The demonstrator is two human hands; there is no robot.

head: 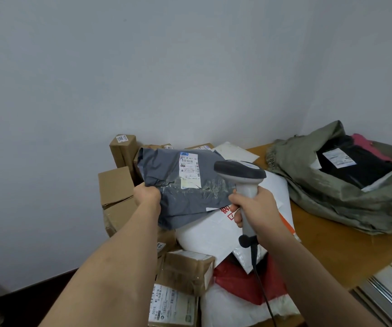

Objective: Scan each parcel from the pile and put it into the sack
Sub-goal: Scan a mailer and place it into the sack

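At three o'clock on the desk (331,246), the olive sack (336,199) lies open, holding a black labelled parcel (355,166) and a pink one (367,145). At centre, the left hand (147,194) grips the grey parcel (185,185) above the pile (190,267) of boxes and mailers; the right hand (256,208) clasps the scanner (242,175), aimed at its label (189,171).

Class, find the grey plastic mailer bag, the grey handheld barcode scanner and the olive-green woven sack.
Grey plastic mailer bag (178,199): head view, creased lower middle.
Grey handheld barcode scanner (246,193): head view, upper handle.
Olive-green woven sack (327,199): head view, front wall.
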